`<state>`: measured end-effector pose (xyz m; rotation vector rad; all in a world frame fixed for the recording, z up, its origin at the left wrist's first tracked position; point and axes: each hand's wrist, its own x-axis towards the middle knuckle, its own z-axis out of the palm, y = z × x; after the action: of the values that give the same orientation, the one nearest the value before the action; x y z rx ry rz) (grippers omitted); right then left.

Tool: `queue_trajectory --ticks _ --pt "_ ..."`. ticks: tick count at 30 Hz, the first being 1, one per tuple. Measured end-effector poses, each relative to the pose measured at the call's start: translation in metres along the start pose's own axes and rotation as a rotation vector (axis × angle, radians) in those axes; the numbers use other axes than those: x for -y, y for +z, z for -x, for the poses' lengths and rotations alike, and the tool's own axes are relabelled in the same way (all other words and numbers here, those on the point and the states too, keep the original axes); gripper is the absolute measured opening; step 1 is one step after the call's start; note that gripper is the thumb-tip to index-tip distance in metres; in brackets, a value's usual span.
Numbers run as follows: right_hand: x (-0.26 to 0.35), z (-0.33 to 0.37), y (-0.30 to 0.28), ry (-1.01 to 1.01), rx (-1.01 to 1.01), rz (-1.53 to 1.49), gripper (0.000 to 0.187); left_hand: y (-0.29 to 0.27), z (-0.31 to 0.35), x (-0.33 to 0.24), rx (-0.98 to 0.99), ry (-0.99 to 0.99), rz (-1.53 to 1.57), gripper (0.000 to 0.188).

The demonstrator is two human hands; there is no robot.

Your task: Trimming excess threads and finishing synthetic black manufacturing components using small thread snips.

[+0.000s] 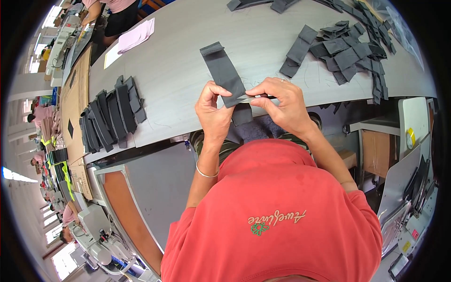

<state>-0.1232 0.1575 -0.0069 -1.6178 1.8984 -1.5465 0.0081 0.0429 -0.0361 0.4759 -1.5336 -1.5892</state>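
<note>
Head view, fabric strip [224,73] pinched between fingers [221,96]

The grey fabric strip [224,75] has its lower end hidden behind both hands' fingers [263,96]

I'm at a long grey table [188,70], w/ sewing machines [101,239] at my left & right. Bright windows [63,261] run along the left; rows of other workstations [56,160] there.

Garment workshop (sewing machines [101,235], cut fabric [110,115]).
</note>
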Motion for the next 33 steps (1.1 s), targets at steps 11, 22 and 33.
queue_trajectory --ticks 11,22,33 --pt "-0.005 0.000 0.004 -0.045 -0.026 0.117 0.009 0.001 0.002 0.004 -0.006 0.022 -0.084 0.022" --pt "-0.001 -0.005 0.001 0.308 0.191 -0.479 0.015 0.009 0.006 0.002 -0.051 0.040 -0.189 0.039" --pt "-0.007 0.011 0.021 0.117 0.173 -0.239 0.020 -0.020 0.012 0.041 -0.115 -0.399 0.061 0.028"
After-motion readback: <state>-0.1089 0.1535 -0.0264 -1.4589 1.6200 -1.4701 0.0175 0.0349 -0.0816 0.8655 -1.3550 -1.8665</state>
